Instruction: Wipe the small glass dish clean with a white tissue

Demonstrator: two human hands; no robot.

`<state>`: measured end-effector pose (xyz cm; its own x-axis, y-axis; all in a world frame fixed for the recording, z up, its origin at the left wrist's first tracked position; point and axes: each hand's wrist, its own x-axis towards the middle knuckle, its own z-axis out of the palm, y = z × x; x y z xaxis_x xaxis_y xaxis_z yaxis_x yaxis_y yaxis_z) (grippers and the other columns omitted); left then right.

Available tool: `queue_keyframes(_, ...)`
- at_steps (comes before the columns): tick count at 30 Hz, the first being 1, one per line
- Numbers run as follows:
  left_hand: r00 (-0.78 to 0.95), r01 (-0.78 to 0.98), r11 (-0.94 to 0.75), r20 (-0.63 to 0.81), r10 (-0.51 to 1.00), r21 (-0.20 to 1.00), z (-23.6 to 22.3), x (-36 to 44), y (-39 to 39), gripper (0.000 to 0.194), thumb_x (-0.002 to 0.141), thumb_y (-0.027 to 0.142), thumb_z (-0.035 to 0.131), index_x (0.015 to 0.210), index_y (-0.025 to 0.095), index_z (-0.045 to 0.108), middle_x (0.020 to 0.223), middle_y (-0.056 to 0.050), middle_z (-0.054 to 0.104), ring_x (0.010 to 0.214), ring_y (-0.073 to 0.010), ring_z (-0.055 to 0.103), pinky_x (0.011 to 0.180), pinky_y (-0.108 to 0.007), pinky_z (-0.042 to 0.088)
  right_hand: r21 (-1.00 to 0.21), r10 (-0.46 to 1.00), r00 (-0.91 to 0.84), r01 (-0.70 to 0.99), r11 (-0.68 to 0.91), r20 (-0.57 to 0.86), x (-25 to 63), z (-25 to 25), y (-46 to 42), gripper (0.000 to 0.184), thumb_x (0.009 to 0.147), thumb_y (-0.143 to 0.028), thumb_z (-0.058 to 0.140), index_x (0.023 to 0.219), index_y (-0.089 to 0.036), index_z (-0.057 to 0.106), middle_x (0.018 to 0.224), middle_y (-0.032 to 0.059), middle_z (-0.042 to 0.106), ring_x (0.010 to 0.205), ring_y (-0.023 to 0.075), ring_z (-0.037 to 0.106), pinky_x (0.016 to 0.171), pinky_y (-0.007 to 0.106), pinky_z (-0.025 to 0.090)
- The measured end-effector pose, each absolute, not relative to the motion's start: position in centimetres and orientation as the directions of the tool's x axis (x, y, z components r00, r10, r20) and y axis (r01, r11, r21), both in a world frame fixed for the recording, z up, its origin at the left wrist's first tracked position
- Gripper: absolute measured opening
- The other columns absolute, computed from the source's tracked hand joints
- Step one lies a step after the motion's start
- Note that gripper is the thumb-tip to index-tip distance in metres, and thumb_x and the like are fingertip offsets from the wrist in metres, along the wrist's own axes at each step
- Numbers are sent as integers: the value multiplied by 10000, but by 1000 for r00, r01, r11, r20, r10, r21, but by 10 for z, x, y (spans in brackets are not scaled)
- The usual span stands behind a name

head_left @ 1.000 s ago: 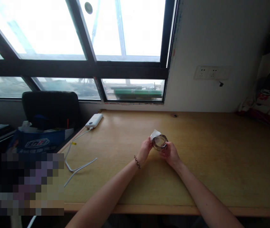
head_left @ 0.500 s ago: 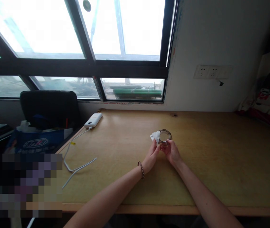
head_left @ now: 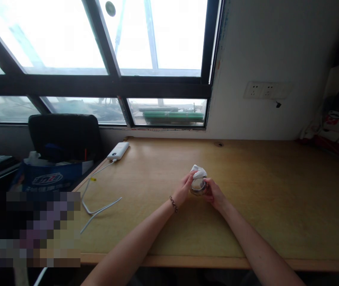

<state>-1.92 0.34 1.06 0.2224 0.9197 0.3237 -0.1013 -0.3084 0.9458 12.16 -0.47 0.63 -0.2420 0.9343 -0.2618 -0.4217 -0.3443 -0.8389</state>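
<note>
A small clear glass container (head_left: 198, 186), round at the mouth, is held above the table between both hands. My right hand (head_left: 215, 194) is closed on its right side, thumb near the rim. My left hand (head_left: 184, 187) pinches a crumpled white tissue (head_left: 198, 171) and presses it against the far rim of the glass. Part of the tissue covers that edge, and the fingers hide the glass's left side. A braided bracelet (head_left: 173, 204) is on the left wrist.
The wooden table (head_left: 276, 206) runs to the wall. A white power bank (head_left: 118, 151) with a white cable (head_left: 100, 211) lies at its left edge. Left of the table stand a black chair (head_left: 64, 133) and a blue bag (head_left: 50, 174). A window is behind.
The glass has tipped and come a little left and nearer to me. The tissue has shifted from its left side to the far rim, with my left hand moving slightly up and left.
</note>
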Motion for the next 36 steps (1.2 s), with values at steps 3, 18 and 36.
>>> queue_keyframes(3, 291, 158, -483, 428, 856, 861, 16, -24, -1, 417, 830, 385, 324, 1147, 164, 480, 1203, -72, 483, 1134, -215, 403, 975, -361, 295, -880, 949, -231, -376, -291, -215, 118, 5, -7, 253, 657, -402, 547, 637, -155, 493, 451, -71, 443, 264, 9, 244, 246, 140, 104)
queue_keyframes(18, 490, 398, -725, 538, 686, 562, 46, -16, -25, 483, 777, 362, 435, 1232, 208, 385, 1294, -77, 378, 1243, -225, 230, 1041, -405, 69, -683, 980, -14, -715, -147, -197, 131, 15, 5, 192, 670, -385, 520, 712, -200, 494, 478, -75, 456, 283, 24, 280, 258, 146, 188)
queue_keyframes(36, 279, -614, 210, -39, 959, 761, -2, 0, 10, 510, 736, 518, 432, 987, 95, 564, 1005, -123, 600, 964, -245, 532, 870, -382, 384, -765, 938, -331, -577, -286, -101, 125, 16, -4, 219, 679, -367, 490, 590, -170, 453, 442, -59, 435, 275, 23, 246, 253, 148, 126)
